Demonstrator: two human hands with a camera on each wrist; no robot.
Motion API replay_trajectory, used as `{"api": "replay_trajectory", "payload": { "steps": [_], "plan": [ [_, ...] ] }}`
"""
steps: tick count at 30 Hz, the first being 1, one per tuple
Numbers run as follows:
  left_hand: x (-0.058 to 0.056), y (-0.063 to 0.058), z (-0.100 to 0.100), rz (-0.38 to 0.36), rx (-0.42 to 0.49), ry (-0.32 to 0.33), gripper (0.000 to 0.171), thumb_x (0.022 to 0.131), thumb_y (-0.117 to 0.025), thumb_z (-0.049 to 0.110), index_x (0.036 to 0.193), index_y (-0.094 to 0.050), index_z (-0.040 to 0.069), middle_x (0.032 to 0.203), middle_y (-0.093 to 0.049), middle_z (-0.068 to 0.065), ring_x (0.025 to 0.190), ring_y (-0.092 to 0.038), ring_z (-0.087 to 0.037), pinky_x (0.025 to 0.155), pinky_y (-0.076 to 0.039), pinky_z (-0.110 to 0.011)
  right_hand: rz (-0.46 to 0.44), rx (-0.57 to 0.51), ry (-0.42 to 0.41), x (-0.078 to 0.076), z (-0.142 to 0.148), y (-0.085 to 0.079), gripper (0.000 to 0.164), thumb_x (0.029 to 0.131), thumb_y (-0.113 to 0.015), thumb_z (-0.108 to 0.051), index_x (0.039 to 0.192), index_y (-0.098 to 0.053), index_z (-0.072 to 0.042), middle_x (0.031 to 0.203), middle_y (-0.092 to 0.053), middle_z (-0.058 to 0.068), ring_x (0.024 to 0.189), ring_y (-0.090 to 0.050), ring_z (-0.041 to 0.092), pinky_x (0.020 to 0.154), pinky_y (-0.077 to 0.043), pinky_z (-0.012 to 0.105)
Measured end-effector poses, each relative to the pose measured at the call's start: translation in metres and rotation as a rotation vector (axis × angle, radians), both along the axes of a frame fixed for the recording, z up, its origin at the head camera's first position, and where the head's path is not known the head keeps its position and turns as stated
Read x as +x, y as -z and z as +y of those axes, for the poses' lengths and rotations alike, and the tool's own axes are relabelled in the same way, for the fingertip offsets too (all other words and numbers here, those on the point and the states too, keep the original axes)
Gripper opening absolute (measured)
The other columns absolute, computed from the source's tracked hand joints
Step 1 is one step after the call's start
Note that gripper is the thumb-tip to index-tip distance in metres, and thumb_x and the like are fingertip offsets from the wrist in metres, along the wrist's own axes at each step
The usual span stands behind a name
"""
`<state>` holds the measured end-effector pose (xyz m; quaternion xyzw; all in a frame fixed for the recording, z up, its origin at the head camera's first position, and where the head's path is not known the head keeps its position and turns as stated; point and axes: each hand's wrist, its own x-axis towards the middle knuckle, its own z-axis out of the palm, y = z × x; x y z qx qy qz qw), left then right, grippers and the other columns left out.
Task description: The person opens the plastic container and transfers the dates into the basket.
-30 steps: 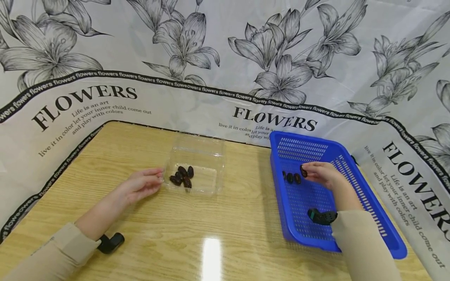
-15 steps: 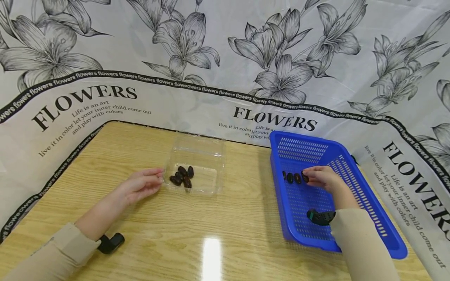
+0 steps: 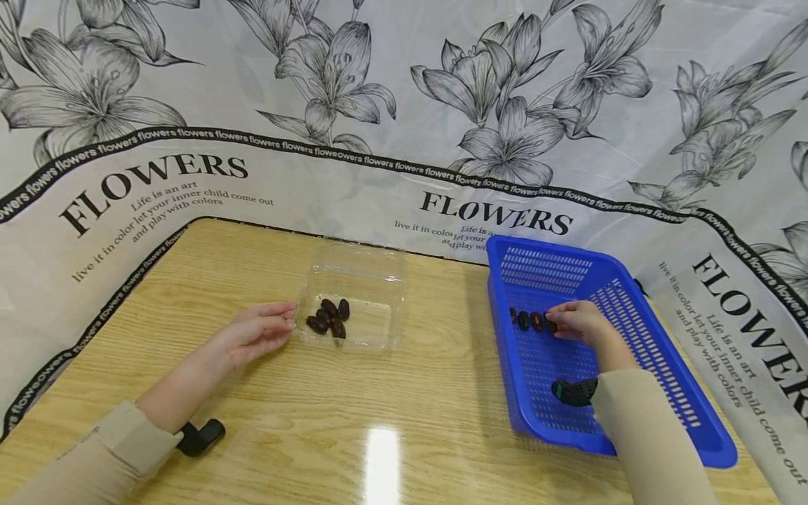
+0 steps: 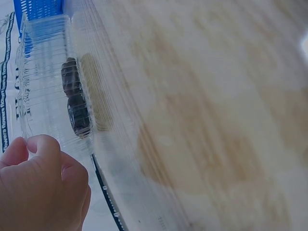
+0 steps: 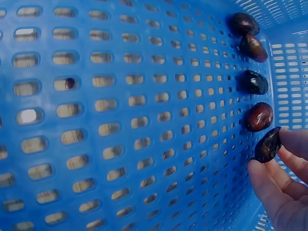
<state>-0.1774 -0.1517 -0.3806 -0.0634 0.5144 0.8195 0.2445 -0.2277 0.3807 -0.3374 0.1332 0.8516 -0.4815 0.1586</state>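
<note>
My right hand (image 3: 586,326) pinches a dark brown date (image 5: 268,145) between thumb and fingertips, low inside the blue plastic basket (image 3: 508,393). Close beside it, several more dates (image 5: 260,117) lie in a row along the basket's far end. On the left, the fingertips of my left hand (image 3: 260,331) pinch the near-left edge of a clear plastic box (image 3: 372,322); in the left wrist view the left hand (image 4: 45,185) has thumb and forefinger at the box's rim. Several dates (image 3: 330,315) lie clustered in the left part of the box, whose clear lid stands raised behind.
The light wooden table (image 3: 303,421) carries both containers, with bare wood between them. A white flower-printed cloth (image 3: 353,175) hangs round the back and sides, close behind the box and the basket. Black wrist straps (image 3: 200,436) show at both sleeves.
My right hand has lowered the date from above the basket floor to the end of the row of dates. The left hand and the box have stayed in place.
</note>
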Motion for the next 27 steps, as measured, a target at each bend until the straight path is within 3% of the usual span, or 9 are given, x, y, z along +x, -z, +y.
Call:
{"api": "replay_trajectory", "payload": {
  "steps": [16,27],
  "plan": [
    [0.002,-0.002,0.001,-0.029,-0.003,-0.014,0.07,0.089,-0.053,-0.008,0.145,-0.012,-0.006,0.105,-0.052,0.0,0.089,-0.056,-0.01,0.079,-0.048,-0.02,0.011,0.124,0.096,-0.005,0.001,0.005,0.025,0.093,-0.05,-0.001,0.111,-0.05,0.017,0.08,-0.056,0.003,0.067,-0.054,0.011,0.064,-0.055,0.026],
    [0.002,-0.002,0.0,-0.036,0.012,-0.022,0.066,0.09,-0.05,-0.009,0.145,-0.013,-0.006,0.104,-0.052,-0.001,0.086,-0.056,-0.01,0.078,-0.048,-0.02,0.049,-0.009,0.121,-0.002,0.001,-0.014,0.035,0.094,-0.049,-0.004,0.121,-0.044,0.018,0.071,-0.06,-0.008,0.064,-0.06,0.008,0.064,-0.055,0.026]
  ]
}}
